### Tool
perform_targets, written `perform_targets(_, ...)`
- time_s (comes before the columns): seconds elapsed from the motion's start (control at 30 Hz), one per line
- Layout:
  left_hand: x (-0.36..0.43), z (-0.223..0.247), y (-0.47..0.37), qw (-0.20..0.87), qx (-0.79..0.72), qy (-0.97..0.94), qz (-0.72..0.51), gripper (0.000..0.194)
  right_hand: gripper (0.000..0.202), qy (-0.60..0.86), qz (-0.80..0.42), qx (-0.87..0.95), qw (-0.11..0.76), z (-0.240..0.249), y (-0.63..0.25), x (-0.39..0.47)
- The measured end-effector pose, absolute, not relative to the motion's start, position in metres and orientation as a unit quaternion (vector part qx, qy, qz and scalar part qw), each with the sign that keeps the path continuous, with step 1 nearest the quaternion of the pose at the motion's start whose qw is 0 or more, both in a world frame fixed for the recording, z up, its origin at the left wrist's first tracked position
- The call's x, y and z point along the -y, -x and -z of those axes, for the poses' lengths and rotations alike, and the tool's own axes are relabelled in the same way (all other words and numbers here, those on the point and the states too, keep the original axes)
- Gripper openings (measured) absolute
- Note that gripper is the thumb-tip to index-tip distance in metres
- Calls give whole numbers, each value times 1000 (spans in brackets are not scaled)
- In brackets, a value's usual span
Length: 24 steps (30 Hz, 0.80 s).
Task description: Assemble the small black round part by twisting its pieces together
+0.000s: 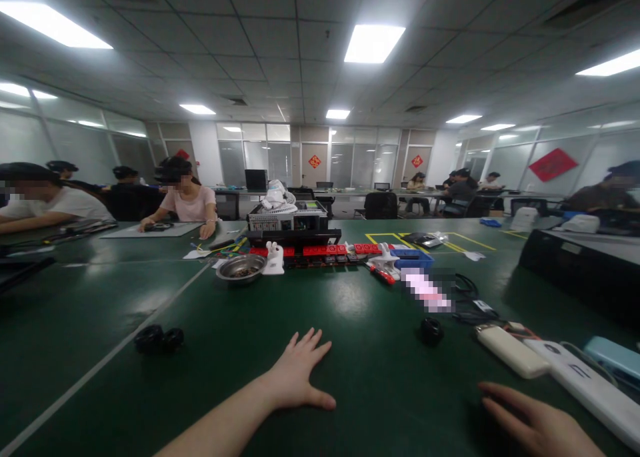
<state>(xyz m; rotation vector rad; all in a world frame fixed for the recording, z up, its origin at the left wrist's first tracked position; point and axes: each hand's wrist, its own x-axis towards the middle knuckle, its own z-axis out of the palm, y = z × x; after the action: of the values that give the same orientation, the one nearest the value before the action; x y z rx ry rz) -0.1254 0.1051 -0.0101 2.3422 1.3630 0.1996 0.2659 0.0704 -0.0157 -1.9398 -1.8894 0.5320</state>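
My left hand (299, 370) is spread flat, palm down, over the green table (370, 377), fingers apart and nothing in it. At the lower right is my right hand (535, 417), its fingers extended and parted from the thumb, holding nothing. The nearest thing to it is a cream power bank (513, 350), with a long white one (590, 384) beside that. A small black coiled item (431, 331) lies between and beyond the hands. Two more black coiled bundles (150, 339) sit to the left of my left hand.
Farther back are a metal bowl (241, 269) of small parts, a white stand (274, 258), red strips (320, 250), an opened electronics case (287, 220), a red screwdriver (383, 275) and a blue tray (413, 258). A black panel (580, 264) stands right. Several people sit around.
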Motion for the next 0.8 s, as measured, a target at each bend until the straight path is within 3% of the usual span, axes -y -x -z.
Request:
perform_targets(0.13, -105, 10, 124, 200, -491, -845, -70, 94, 50, 727, -86, 655, 186, 6, -267, -106)
perform_targets(0.4, -103, 13, 124, 207, -505, -833, -96, 85, 52, 727, -57, 661, 173, -4, -251, -162)
perform_targets(0.5, -101, 1, 122, 217, -496, -823, -170, 62, 53, 717, -52, 676, 164, -3, -254, -165)
perform_targets(0.6, -86, -22, 116, 224, -472, -768, -371, 32, 58, 704, -50, 693, 145, -7, -255, -155)
perform_targets(0.7, -55, -32, 106, 360, -424, -641, -529, 32, 59, 684, -80, 710, 147, -9, -259, -134)
perform_targets(0.73, -41, -28, 103, 451, -393, -611, -519, 35, 58, 676, -97, 713, 157, -7, -263, -124)
perform_targets(0.8, -14, -9, 97, 672, -339, -537, -382, 37, 55, 661, -135, 715, 184, 2, -274, -97)
